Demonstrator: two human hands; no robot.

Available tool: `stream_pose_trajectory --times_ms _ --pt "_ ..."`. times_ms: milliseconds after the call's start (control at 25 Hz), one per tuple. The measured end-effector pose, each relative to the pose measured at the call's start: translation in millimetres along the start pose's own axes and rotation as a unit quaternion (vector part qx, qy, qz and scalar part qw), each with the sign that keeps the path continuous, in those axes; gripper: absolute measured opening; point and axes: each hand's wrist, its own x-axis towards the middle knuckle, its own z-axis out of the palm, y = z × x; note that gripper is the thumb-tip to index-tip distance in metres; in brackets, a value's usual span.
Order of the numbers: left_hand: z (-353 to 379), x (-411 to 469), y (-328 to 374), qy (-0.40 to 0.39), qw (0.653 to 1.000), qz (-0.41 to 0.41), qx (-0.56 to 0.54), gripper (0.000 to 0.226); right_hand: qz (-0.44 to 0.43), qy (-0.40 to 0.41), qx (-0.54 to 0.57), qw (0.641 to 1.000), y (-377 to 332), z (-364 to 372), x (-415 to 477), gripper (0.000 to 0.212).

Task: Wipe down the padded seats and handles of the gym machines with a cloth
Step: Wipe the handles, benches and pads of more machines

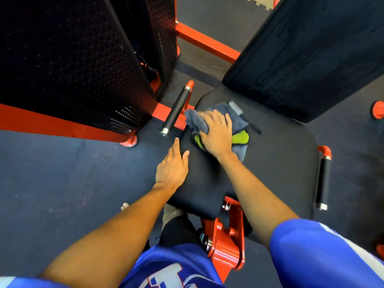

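Observation:
A black padded seat [274, 163] fills the middle of the view, with a black backrest pad [307, 59] rising behind it. My right hand [217, 133] lies flat on a grey and lime-green cloth [241, 129], pressing it onto the seat near its left rear corner. My left hand [173, 166] rests with fingers spread on the seat's left edge, holding nothing. A black handle [176, 109] with silver ends juts out left of the seat. A second black handle [323, 181] stands at the seat's right side.
A black perforated weight-stack shroud [72, 65] on an orange frame [68, 126] stands to the left. Orange frame bars [207, 42] run behind, and an orange bracket [228, 242] sits under the seat's front. Dark rubber flooring [62, 183] lies all around.

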Motion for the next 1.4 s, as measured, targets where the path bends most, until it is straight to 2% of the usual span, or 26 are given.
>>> stream_pose_trajectory --times_ms 80,160,320,400,520,640,800,880,960,1040,1160,1320,1400 --pt "1.1 -5.1 -3.5 0.002 1.0 -0.01 0.001 0.064 0.03 -0.009 -0.002 1.0 -5.7 -0.2 37.1 0.056" --pt "1.6 -8.2 -6.0 0.003 1.0 -0.016 0.005 0.062 0.026 -0.021 -0.007 0.999 -16.9 2.8 37.3 0.054" --pt "2.0 -16.0 -11.9 0.0 1.0 -0.011 0.005 0.049 -0.164 -0.101 0.017 0.981 -32.8 3.9 -11.9 0.051" --pt "1.4 -17.1 -13.5 0.005 1.0 -0.009 -0.003 0.049 -0.211 -0.143 0.0 0.967 -29.5 -2.2 12.2 0.049" --pt "0.2 -22.0 -15.7 0.008 0.999 -0.019 -0.025 0.059 -0.179 -0.152 -0.085 0.968 -27.7 -3.4 62.6 0.052" --pt "-0.7 -30.9 -20.7 0.005 0.999 -0.033 -0.027 0.058 -0.148 -0.171 -0.124 0.966 -46.2 0.1 63.9 0.049" --pt "-2.1 -36.1 -25.4 -0.007 0.999 -0.037 -0.034 0.044 -0.239 -0.202 -0.045 0.949 -65.4 -0.2 9.9 0.047" --pt "-0.6 -38.3 -27.8 -0.005 0.999 -0.033 -0.036 0.046 -0.269 -0.194 -0.023 0.943 -55.0 -1.4 8.0 0.045" --pt "-1.3 -40.7 -29.6 0.007 0.999 -0.016 -0.05 0.056 -0.231 -0.158 -0.037 0.959 -38.5 -2.6 23.0 0.052" --pt "-1.6 -39.0 -30.9 0.004 0.998 -0.019 -0.063 0.059 -0.135 -0.12 -0.032 0.983 -31.7 -0.8 19.4 0.056" --pt "-5.2 -42.7 -33.7 -0.015 0.997 -0.016 -0.08 0.056 -0.038 -0.046 0.004 0.998 -55.2 11.9 -35.3 0.054" --pt "-8.3 -51.9 -52.5 -0.049 0.994 0.006 -0.094 0.057 -0.107 -0.026 -0.006 0.994 -43.7 2.1 -62.5 0.053" --pt "-10.4 -54.7 -65.6 -0.07 0.991 0.013 -0.112 0.061 -0.061 -0.025 -0.03 0.997 -29.0 -3.2 -45.2 0.056"
